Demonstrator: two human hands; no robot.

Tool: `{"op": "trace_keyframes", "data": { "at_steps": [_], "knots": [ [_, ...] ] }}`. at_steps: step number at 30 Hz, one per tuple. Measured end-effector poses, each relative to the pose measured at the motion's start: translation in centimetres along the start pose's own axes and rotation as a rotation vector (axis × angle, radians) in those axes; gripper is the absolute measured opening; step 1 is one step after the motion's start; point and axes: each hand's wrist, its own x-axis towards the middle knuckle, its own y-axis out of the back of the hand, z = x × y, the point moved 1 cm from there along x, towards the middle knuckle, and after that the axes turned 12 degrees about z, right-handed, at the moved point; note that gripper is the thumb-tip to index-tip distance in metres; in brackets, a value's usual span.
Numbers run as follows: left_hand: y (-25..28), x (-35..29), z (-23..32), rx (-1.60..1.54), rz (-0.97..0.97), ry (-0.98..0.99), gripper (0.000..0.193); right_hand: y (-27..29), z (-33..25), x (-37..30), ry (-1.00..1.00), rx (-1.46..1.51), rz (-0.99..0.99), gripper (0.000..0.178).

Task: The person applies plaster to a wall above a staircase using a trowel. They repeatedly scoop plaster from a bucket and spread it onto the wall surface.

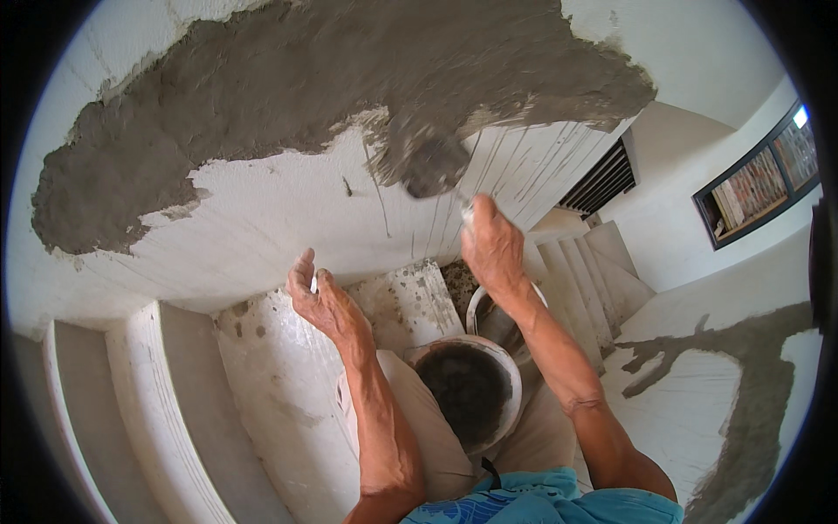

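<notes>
In the head camera's view, my right hand [496, 244] is wrapped around the handle of a blurred trowel [436, 166], whose long axis runs up and leftward from my fist to the lower edge of grey plaster [305, 70] on the white wall [271, 196]. My left hand [323, 297], fingers loosely spread with nothing visible in them, hangs lower and farther from the blade.

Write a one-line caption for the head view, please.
Right hand holds a blurred trowel at grey plaster on the wall, left hand raised open, bucket below.
</notes>
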Motion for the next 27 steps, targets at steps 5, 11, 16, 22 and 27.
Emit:
{"op": "trace_keyframes", "data": {
  "at_steps": [5,11,16,22,27],
  "knots": [
    [0.1,0.1,-0.4,0.021,0.013,-0.019,0.042,-0.2,0.5,-3.5,-0.003,0.074,-0.169,0.021],
    [-0.1,-0.3,0.5,0.018,-0.001,-0.004,0.042,1.3,1.5,0.5,-0.114,0.073,0.087,0.027],
    [-0.1,-0.3,-0.2,-0.005,-0.016,-0.033,0.044,0.5,2.3,0.9,-0.054,0.004,0.073,0.025],
    [-0.1,-0.2,-0.4,-0.005,-0.012,-0.028,0.046,0.5,1.7,-3.3,-0.021,0.059,-0.081,0.021],
    [0.1,0.0,-0.6,-0.001,-0.018,-0.072,0.046,1.5,1.3,0.6,-0.097,0.092,0.107,0.020]
  ]
}}
